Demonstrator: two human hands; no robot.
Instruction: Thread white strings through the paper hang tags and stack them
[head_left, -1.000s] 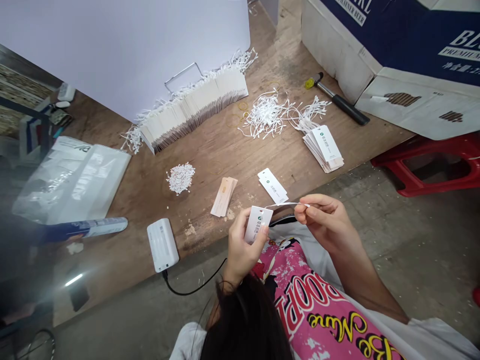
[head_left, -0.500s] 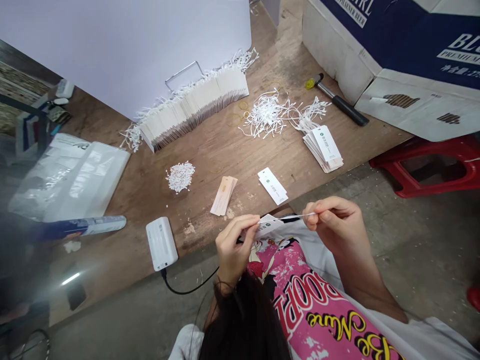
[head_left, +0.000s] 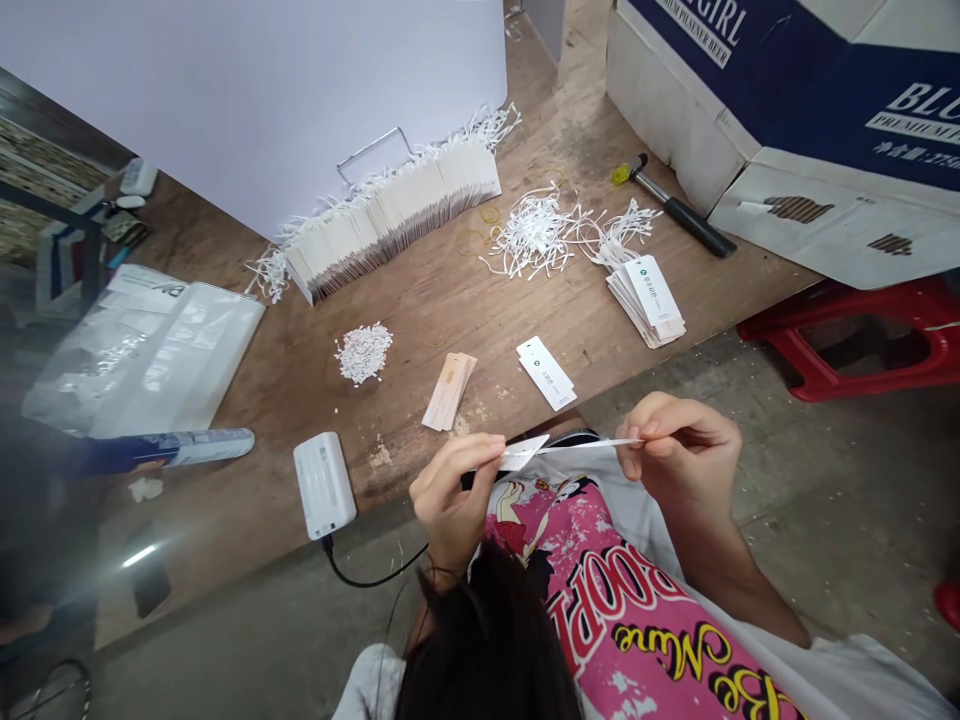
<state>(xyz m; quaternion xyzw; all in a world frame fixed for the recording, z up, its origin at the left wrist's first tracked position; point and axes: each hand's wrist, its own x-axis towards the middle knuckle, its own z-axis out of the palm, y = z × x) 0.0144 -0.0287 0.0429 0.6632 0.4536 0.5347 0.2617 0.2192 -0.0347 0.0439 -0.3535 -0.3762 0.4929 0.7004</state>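
Observation:
My left hand (head_left: pixel 459 492) pinches a white hang tag (head_left: pixel 525 453) between thumb and fingers, just over my lap. A white string (head_left: pixel 592 443) runs from the tag across to my right hand (head_left: pixel 682 450), whose thumb and fingertips are closed on its other end. The string is stretched nearly level. Ahead of my hands, a small stack of white tags (head_left: pixel 546 374) and a fanned stack of beige tags (head_left: pixel 448 391) lie near the table edge. Farther off is a bundle of strung tags (head_left: pixel 646 300) beside a tangled heap of white strings (head_left: pixel 534 232).
A long row of strung tags (head_left: pixel 394 220) stands at the back of the wooden table. Small white bits (head_left: pixel 364 353) form a pile. A white power bank (head_left: pixel 324 485), a hammer (head_left: pixel 679 208), plastic bags (head_left: pixel 150 345) and a beer carton (head_left: pixel 787 150) are around; a red stool (head_left: pixel 847 365) stands right.
My left hand has moved slightly left with the tag, which now lies flatter to view. My right hand has shifted a little right, and the string between them stays taut.

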